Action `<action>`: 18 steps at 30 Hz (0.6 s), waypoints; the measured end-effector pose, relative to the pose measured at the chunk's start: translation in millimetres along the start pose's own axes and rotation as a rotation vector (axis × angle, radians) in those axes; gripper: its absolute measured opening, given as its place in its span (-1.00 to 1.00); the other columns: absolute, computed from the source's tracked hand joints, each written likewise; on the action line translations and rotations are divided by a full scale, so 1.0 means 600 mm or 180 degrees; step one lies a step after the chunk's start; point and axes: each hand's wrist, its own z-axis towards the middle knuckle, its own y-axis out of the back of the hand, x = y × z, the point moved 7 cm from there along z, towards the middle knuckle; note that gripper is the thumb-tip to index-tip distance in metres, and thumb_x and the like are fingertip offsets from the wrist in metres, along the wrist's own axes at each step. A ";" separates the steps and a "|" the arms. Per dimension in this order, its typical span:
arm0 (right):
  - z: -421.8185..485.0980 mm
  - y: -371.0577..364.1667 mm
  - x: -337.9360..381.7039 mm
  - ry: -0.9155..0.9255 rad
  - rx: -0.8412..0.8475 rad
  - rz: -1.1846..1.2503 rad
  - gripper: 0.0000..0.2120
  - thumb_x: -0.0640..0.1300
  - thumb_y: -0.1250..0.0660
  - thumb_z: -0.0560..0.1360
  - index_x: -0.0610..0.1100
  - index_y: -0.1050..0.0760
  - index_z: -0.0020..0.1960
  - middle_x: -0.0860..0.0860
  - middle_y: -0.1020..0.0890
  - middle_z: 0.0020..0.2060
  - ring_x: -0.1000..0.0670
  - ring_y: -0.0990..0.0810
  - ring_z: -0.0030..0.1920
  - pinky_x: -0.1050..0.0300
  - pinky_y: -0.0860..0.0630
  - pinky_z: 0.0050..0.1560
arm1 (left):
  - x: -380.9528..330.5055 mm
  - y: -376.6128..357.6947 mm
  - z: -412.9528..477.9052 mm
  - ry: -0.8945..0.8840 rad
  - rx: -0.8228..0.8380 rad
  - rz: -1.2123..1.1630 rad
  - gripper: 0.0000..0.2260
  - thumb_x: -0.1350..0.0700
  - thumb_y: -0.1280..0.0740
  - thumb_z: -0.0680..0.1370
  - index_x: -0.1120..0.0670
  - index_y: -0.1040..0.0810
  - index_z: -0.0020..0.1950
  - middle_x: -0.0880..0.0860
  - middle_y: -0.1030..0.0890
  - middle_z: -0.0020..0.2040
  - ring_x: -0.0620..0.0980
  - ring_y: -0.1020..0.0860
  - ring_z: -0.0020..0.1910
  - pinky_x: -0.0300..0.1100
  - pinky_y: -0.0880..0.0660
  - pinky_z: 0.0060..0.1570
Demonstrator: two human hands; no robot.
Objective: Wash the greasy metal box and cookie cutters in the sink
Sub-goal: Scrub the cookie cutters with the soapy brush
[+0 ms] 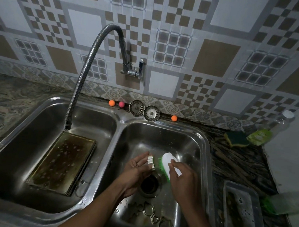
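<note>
Scrubbing step: my left grip (136,166) pinches a cookie cutter (150,161), my right grip (181,177) clasps the scrub brush (167,164) against it. Next, I'd rinse it.

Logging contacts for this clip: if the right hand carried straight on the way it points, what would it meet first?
Likely the cookie cutter held by the left hand, through the scrub brush the right hand grips; depth is unclear.

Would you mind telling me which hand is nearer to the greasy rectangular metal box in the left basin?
Left. The left hand, holding a small metal cookie cutter, is right of the box; the right hand, gripping the white green-bristled brush, is farther right.
</note>
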 end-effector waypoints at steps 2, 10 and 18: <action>0.000 -0.006 0.003 -0.0058 -0.0024 0.0066 -0.87 -0.25 -0.46 0.46 -0.19 -0.69 0.00 0.01 -0.71 -0.11 0.07 -0.64 -0.11 0.62 -0.35 -0.10 | -0.031 0.022 -0.001 -0.0170 -0.0176 -0.0035 -0.56 0.45 -0.33 0.46 0.17 -0.50 0.31 0.15 -0.65 0.20 0.12 -0.62 0.13 -0.05 -0.59 0.10; -0.023 -0.067 0.019 0.0003 0.0361 0.0257 -0.79 -0.16 -0.39 0.51 -0.07 -0.63 0.14 0.06 -0.67 0.04 0.05 -0.61 0.05 0.12 -0.54 0.06 | -0.232 0.223 -0.043 -0.1383 -0.1836 0.2741 -0.71 0.21 -0.54 0.39 0.11 -0.65 0.10 0.02 -0.69 -0.10 -0.11 -0.67 -0.13 -0.23 -0.59 -0.08; -0.047 -0.089 0.002 -0.0229 0.0704 0.0201 -0.79 -0.16 -0.40 0.51 -0.07 -0.63 0.15 0.08 -0.64 0.08 0.05 -0.59 0.10 0.15 -0.48 0.10 | -0.122 0.402 -0.043 0.0229 -0.1699 0.4489 -0.89 0.17 -0.42 0.44 0.10 -0.72 -0.08 0.10 -0.72 -0.12 0.00 -0.67 -0.10 -0.24 -0.51 -0.12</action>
